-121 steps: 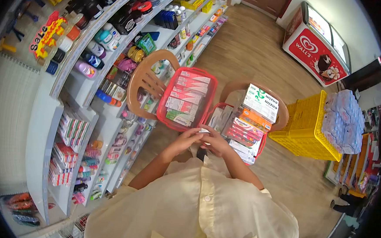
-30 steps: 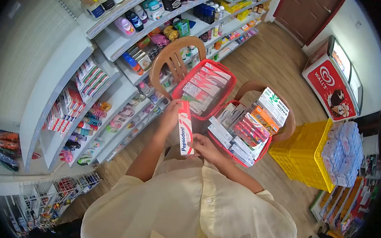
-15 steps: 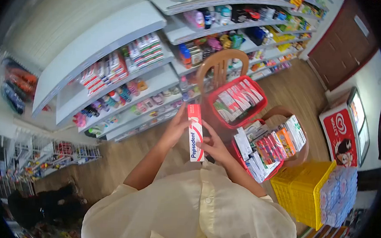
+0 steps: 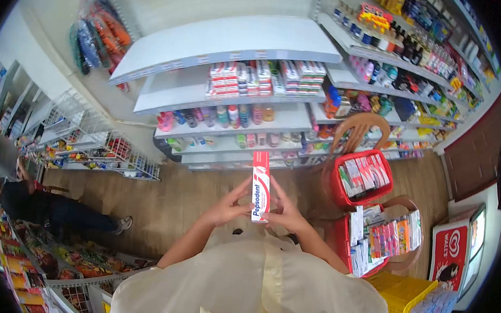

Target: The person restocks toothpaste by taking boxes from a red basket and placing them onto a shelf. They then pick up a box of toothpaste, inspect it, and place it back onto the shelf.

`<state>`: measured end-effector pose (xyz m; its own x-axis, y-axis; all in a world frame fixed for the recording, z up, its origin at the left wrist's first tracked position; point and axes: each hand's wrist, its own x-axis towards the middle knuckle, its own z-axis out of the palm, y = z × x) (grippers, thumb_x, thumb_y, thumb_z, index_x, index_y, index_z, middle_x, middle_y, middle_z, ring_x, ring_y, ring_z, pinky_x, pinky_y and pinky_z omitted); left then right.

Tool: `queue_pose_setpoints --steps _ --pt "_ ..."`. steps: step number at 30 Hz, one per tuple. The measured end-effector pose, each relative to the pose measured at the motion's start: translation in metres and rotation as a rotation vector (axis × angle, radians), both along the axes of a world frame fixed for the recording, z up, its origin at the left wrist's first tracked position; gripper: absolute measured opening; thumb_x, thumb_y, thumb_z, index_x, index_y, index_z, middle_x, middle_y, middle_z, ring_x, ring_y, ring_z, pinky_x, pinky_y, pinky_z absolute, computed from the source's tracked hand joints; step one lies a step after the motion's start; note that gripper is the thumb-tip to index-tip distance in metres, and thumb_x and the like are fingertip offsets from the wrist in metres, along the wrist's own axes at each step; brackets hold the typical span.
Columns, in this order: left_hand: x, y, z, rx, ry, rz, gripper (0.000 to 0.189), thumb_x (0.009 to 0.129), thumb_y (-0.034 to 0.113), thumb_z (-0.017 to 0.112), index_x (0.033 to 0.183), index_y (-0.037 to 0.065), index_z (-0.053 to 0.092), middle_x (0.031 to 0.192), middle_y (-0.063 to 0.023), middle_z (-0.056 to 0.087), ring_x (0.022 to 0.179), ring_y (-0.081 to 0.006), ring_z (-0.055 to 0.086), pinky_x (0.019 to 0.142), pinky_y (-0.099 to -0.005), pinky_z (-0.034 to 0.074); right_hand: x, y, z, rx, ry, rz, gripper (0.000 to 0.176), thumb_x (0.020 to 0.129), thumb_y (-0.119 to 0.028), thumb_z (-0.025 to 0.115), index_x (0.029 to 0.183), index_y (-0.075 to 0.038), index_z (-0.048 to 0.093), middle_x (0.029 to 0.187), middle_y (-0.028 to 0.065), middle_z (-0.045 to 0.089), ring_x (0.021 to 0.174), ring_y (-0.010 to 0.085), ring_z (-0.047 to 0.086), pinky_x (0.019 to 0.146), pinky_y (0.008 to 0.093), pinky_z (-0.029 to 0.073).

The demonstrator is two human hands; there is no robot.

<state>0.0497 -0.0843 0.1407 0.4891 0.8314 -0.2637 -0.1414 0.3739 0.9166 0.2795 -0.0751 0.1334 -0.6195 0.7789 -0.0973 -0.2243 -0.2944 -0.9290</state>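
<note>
Upright in front of my chest is a red and white Pepsodent toothpaste box (image 4: 260,187), held between both hands. My left hand (image 4: 228,207) grips its lower left side, and my right hand (image 4: 285,211) closes on the lower right side. Part of the fingers is hidden behind the box. Beyond it, similar toothpaste boxes (image 4: 241,79) are stacked in rows on a white shelf (image 4: 174,91). Bottles (image 4: 233,116) stand on the level below.
Two red baskets full of boxes, an upper one (image 4: 389,191) and a lower one (image 4: 345,242), rest on brown chairs at my right. A yellow crate (image 4: 405,292) is nearer. Another person (image 4: 41,204) stands at far left, beside wire racks (image 4: 116,148).
My view has swung left, bringing the toothpaste shelf ahead and the baskets farther right. The toothpaste box stays in both hands; my left hand has moved lower on it.
</note>
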Motion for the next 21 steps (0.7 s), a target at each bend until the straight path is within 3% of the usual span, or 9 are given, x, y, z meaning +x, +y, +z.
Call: queue_pose_setpoints --steps 4,5,12,17,21 --pt "-0.048 -0.021 0.007 0.062 0.025 -0.008 0.097 0.086 0.01 0.071 0.156 0.026 0.006 0.155 -0.021 0.024 0.114 -0.0243 0.06 0.084 -0.0337 0.057 -0.048 -0.006 -0.013 0.112 0.053 0.064 0.111 0.077 0.002 0.075 0.156 -0.025 0.001 0.151 0.0231 0.031 0.11 0.0231 0.061 0.069 0.033 0.059" --pt "-0.058 -0.025 0.01 0.052 0.042 -0.014 0.101 0.084 0.009 0.073 0.156 0.025 0.004 0.155 -0.0217 0.023 0.112 -0.0233 0.06 0.082 -0.0322 0.057 -0.053 -0.008 -0.01 -0.035 0.076 0.119 0.113 0.076 0.004 0.075 0.156 -0.025 0.0 0.152 0.0228 0.029 0.106 0.0233 0.062 0.069 0.0337 0.059" --pt "-0.112 -0.035 0.011 0.086 0.04 -0.016 0.114 0.076 0.007 0.08 0.156 0.023 0.0 0.156 -0.0228 0.02 0.116 -0.0191 0.056 0.081 -0.031 0.055 -0.107 -0.013 -0.008 -0.021 0.11 0.158 0.112 0.077 0.005 0.074 0.156 -0.025 0.0 0.151 0.0226 0.031 0.095 0.0222 0.066 0.066 0.0328 0.059" --pt "-0.126 -0.037 0.019 0.095 0.005 -0.01 0.116 0.074 0.007 0.082 0.156 0.019 0.001 0.159 -0.0178 0.017 0.141 -0.0229 0.03 0.083 -0.0317 0.052 -0.123 -0.012 -0.009 -0.026 0.069 0.166 0.11 0.079 0.002 0.075 0.156 -0.024 0.001 0.15 0.0235 0.032 0.096 0.0235 0.067 0.069 0.0342 0.059" --pt "-0.133 -0.042 0.014 0.132 0.085 0.051 0.115 0.073 0.006 0.081 0.156 0.016 0.002 0.159 -0.016 0.02 0.145 -0.024 0.023 0.083 -0.0304 0.052 -0.13 -0.012 -0.016 -0.043 0.061 0.168 0.106 0.08 0.0 0.075 0.156 -0.024 0.005 0.148 0.0243 0.034 0.096 0.0255 0.067 0.074 0.0362 0.06"
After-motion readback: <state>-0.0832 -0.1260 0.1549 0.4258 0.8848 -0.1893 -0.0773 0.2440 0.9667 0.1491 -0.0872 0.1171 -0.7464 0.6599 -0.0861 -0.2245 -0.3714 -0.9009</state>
